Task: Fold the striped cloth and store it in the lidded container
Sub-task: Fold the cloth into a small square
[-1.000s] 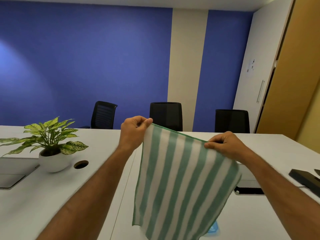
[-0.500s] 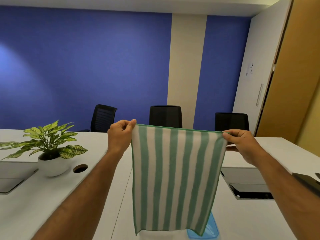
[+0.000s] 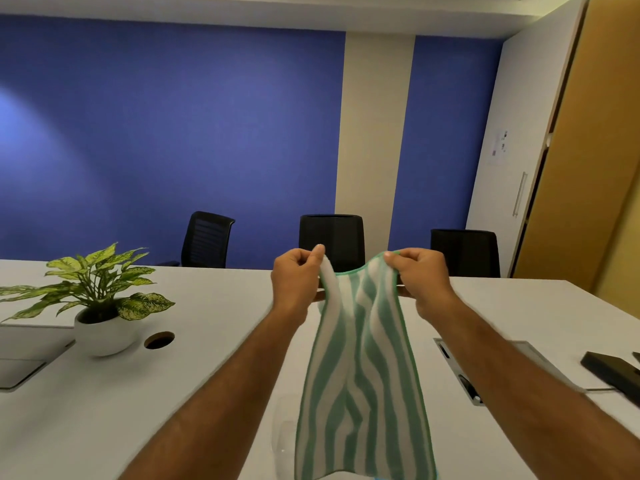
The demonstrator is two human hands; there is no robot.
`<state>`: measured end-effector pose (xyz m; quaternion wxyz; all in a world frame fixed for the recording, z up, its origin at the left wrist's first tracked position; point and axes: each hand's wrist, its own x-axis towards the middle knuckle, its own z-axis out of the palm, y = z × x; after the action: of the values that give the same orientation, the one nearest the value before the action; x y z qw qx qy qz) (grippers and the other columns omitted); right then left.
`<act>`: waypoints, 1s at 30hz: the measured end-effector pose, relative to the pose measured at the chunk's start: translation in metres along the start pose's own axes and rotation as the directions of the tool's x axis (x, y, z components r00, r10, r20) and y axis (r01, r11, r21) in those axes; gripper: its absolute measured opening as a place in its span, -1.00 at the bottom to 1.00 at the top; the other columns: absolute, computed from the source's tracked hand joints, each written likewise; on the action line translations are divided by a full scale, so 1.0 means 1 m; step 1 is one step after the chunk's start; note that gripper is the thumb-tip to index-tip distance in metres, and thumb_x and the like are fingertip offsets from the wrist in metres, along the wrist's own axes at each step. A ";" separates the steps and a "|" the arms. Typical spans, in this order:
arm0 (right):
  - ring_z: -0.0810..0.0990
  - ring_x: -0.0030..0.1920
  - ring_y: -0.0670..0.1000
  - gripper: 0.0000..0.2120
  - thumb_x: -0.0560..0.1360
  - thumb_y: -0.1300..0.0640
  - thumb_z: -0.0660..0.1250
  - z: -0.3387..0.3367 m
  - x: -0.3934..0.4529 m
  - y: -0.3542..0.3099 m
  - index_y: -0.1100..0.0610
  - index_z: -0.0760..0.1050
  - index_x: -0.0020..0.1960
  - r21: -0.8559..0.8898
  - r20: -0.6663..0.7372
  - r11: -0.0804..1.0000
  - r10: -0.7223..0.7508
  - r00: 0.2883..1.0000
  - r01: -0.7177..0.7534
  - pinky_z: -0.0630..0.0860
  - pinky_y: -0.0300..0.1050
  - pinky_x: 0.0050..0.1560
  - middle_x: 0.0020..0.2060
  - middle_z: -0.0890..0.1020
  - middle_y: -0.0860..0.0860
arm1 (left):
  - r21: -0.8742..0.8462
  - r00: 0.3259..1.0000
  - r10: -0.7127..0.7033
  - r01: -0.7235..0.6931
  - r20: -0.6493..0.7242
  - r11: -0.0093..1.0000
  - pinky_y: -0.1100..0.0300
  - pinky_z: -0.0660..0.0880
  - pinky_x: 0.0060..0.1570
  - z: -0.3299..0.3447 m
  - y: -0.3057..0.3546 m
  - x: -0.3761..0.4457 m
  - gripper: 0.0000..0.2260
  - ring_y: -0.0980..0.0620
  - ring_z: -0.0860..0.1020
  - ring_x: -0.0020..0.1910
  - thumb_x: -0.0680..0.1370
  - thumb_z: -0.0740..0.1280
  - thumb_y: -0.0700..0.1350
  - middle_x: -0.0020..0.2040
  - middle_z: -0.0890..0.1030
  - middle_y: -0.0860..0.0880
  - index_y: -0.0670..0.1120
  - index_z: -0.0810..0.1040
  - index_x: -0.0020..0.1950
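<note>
Striped cloth [image 3: 360, 368] hangs pinched between both hands' fingers [image 3: 318, 252].

Office meeting room: table [image 3: 214, 306], chairs [image 3: 331, 242].

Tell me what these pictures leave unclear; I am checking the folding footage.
- Lidded container: head view, hidden behind the green-and-white striped cloth; only a faint clear shape shows at its left edge.
- Cloth's bottom hem: cut off by the frame's lower edge.
- Black flat object on the white table: cut by the right edge.
</note>
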<state>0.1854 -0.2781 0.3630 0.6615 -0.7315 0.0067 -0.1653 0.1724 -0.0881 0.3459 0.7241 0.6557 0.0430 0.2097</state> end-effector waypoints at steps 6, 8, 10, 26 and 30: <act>0.71 -0.16 0.09 -0.88 0.47 0.07 0.43 0.024 -0.021 -0.001 0.11 0.67 -0.09 -0.100 0.132 0.990 -0.085 0.988 0.098 0.69 0.05 -0.16 -0.18 0.71 0.06 | -0.039 0.994 0.002 0.002 0.107 0.999 -0.09 0.69 -0.22 0.021 -0.001 -0.021 -0.75 -0.13 0.73 -0.21 0.53 0.43 0.01 -0.15 0.69 -0.18 -0.18 0.59 -0.11; 0.70 -0.15 0.08 -0.92 0.48 0.07 0.42 0.028 -0.027 0.000 0.06 0.65 -0.11 -0.114 0.160 0.984 -0.115 0.981 0.134 0.69 0.03 -0.15 -0.17 0.71 0.04 | -0.032 0.993 0.015 -0.011 0.116 0.999 -0.12 0.69 -0.19 0.023 -0.004 -0.023 -0.75 -0.12 0.73 -0.20 0.53 0.44 0.02 -0.14 0.70 -0.17 -0.18 0.61 -0.09; 0.69 -0.13 0.09 -0.94 0.49 0.07 0.40 0.031 -0.030 0.001 0.02 0.64 -0.13 -0.132 0.161 0.979 -0.137 0.978 0.158 0.69 0.03 -0.13 -0.16 0.70 0.03 | -0.002 0.993 0.036 -0.036 0.112 0.999 -0.11 0.69 -0.18 0.023 -0.007 -0.024 -0.76 -0.09 0.72 -0.19 0.52 0.44 0.03 -0.15 0.71 -0.12 -0.15 0.63 -0.08; 0.70 -0.11 0.03 -0.87 0.50 -0.02 0.36 0.044 -0.033 0.010 -0.14 0.60 -0.22 -0.129 0.181 0.971 -0.179 0.967 0.204 0.67 0.10 0.00 -0.19 0.71 -0.07 | 0.091 0.995 0.059 -0.067 0.086 0.994 -0.06 0.69 -0.08 0.024 -0.015 -0.019 -0.62 -0.03 0.73 -0.17 0.54 0.33 0.21 -0.17 0.74 -0.05 -0.10 0.71 -0.10; 0.69 -0.07 0.06 -0.86 0.43 -0.05 0.44 0.044 -0.032 0.017 -0.03 0.67 -0.06 -0.178 0.200 0.964 -0.160 0.967 0.196 0.64 0.11 0.05 -0.12 0.72 -0.03 | 0.064 0.994 0.006 -0.013 0.112 0.998 0.04 0.69 -0.10 0.024 -0.008 -0.025 -0.47 -0.01 0.72 -0.18 0.56 0.20 0.28 -0.15 0.73 -0.07 -0.15 0.71 -0.09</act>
<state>0.1698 -0.2308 0.3356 0.5663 -0.8028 -0.1040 -0.1546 0.1594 -0.1202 0.3363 0.7029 0.6895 0.0063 0.1746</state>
